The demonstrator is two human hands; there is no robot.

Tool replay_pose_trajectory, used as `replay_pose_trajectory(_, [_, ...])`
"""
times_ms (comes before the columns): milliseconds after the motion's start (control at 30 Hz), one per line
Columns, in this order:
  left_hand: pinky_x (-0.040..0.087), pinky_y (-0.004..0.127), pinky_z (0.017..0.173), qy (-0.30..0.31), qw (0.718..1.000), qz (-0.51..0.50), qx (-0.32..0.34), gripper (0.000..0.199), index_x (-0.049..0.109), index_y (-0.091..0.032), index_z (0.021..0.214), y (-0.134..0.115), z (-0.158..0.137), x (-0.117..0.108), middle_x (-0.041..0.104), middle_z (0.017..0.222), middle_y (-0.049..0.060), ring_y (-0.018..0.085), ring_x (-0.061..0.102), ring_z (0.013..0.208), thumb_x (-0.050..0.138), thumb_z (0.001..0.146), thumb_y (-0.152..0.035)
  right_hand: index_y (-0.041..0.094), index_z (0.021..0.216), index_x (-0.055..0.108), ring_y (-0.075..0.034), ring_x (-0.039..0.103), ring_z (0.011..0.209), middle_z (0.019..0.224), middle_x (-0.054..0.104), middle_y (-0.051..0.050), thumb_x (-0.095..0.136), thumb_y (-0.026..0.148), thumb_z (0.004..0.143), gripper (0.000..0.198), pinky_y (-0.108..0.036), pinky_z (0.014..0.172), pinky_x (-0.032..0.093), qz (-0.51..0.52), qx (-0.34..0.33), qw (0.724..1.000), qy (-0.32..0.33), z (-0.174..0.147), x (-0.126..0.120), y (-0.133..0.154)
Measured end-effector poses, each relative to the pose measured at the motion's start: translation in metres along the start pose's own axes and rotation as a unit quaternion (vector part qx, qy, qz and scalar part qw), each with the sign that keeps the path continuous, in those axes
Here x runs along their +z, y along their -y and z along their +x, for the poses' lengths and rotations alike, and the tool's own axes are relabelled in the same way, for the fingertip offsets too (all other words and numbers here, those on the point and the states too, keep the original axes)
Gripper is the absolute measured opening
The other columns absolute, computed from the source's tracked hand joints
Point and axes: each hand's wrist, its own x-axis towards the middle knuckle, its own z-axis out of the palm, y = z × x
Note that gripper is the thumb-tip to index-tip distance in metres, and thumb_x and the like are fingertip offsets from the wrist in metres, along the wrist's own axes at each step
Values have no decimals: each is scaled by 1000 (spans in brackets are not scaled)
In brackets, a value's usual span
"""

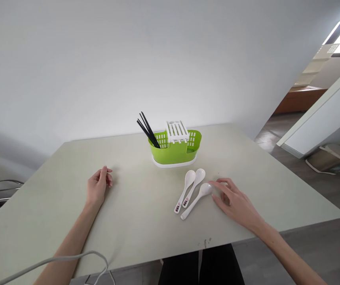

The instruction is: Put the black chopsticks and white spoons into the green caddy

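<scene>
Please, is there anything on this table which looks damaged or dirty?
Yes: dark marks stand out on the pale table, at its near edge, right of picture centre. Stains or chips, I cannot tell. The white spoons look intact.

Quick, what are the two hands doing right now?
Left hand: loosely closed on the table, nothing visible in it.
Right hand: open, thumb and finger apart at the bowl of the rightmost spoon; not gripping it.

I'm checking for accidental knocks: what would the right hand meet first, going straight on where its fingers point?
The right hand would probably meet the nearest spoon first, at its bowl end. Whether they already touch is hard to tell.
</scene>
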Motion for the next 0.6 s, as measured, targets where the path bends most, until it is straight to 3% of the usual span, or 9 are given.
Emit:
replay_pose_trajectory(200, [41, 27, 52, 27, 1000, 16, -2, 39, 69, -22, 83, 1, -2, 0, 57, 60, -1, 14, 49, 51, 61, 93, -59, 36, 143, 60, -16, 63, 74, 133, 55, -10, 44, 40, 107, 39, -34, 64, 53, -70, -115, 989, 66, 11, -8, 5])
replay_pose_trajectory(467, [42, 26, 52, 43, 998, 49, 2, 40, 70, -22, 81, -2, -10, 1, 59, 60, -1, 14, 51, 50, 60, 93, -59, 31, 137, 61, -14, 61, 67, 129, 55, -11, 38, 29, 108, 37, -34, 63, 52, -118, -162, 977, 77, 10, -9, 5])
replay_pose_trajectory(600, [42, 25, 52, 56, 997, 60, 2, 41, 69, -22, 82, -2, -11, 1, 59, 62, -1, 13, 51, 52, 59, 95, -59, 29, 133, 61, -18, 67, 79, 129, 54, -12, 38, 28, 109, 33, -33, 62, 53, -144, -189, 968, 86, 7, -13, 4])
